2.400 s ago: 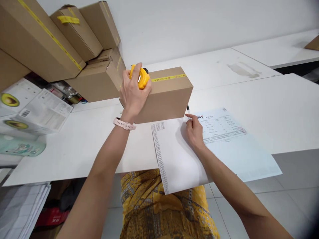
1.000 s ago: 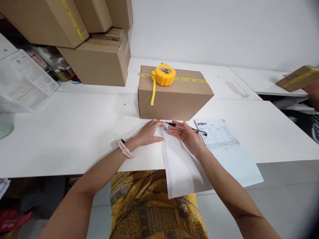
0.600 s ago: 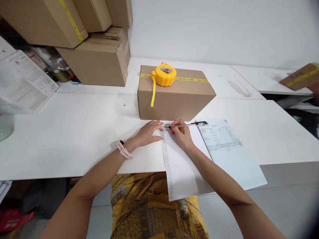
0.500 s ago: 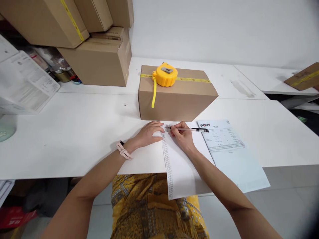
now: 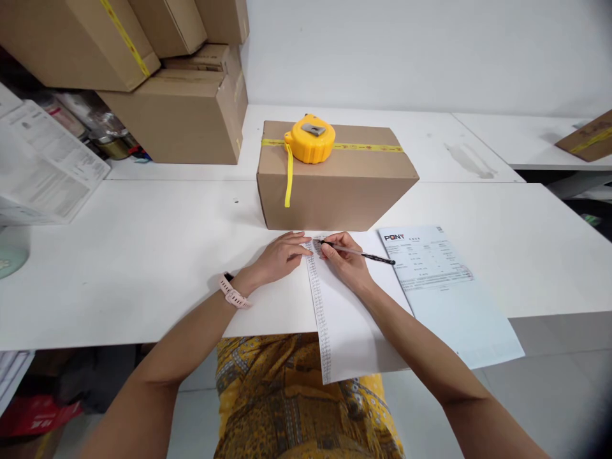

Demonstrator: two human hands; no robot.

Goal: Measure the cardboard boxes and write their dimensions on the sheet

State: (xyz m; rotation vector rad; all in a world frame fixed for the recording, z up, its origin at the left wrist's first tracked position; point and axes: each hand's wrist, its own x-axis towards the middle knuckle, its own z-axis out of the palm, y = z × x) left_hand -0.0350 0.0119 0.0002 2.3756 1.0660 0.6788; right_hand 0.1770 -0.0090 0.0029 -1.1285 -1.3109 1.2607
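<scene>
My right hand [image 5: 345,262] grips a black pen [image 5: 364,254] with its tip on the top of a white printed sheet [image 5: 343,319]. My left hand [image 5: 281,256] lies flat with fingers stretched out on the sheet's upper left corner. Just behind both hands stands a brown cardboard box [image 5: 335,178] with a strip of yellow tape. A yellow tape measure [image 5: 310,137] rests on the box's top, its yellow strap hanging down the front face.
A pale blue form [image 5: 444,287] lies to the right of the white sheet on the white table [image 5: 119,255]. Stacked cardboard boxes [image 5: 176,108] fill the back left. White product boxes [image 5: 38,166] sit at the far left. Another box [image 5: 588,137] is at the far right.
My left hand put the tape measure on the box and came down onto the sheet. My right hand picked up the pen and set its tip to the sheet's top.
</scene>
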